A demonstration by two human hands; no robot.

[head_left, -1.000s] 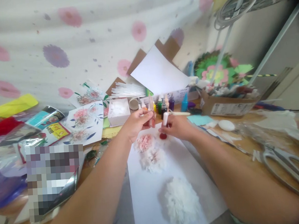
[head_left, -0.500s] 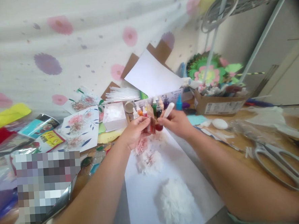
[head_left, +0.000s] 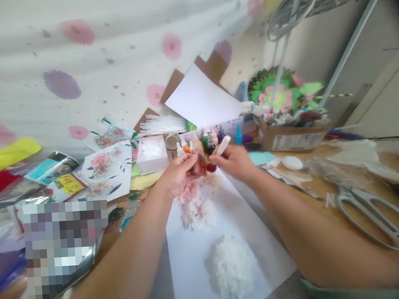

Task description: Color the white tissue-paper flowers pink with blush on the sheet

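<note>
My left hand [head_left: 178, 172] is closed round a small bottle of reddish dye [head_left: 199, 164], held upright above the far end of a white paper sheet [head_left: 199, 253]. My right hand [head_left: 234, 162] grips a white-handled tool with a dark red tip [head_left: 219, 152]; the tip meets the bottle. Under the hands lie two pink-tinted tissue flowers [head_left: 196, 204]. A plain white tissue flower [head_left: 232, 267] rests nearer me on the same sheet.
A row of small dye bottles [head_left: 212, 139] stands just beyond the hands, beside a white box [head_left: 151, 153]. Grey scissors [head_left: 369, 216] lie at the right. A cardboard box [head_left: 293, 137] with paper flowers sits far right. Flower prints [head_left: 109, 166] and packets crowd the left.
My right hand lifted the red-tipped tool from the paper up to the bottle in my left hand. Both hands shifted slightly left and away from me.
</note>
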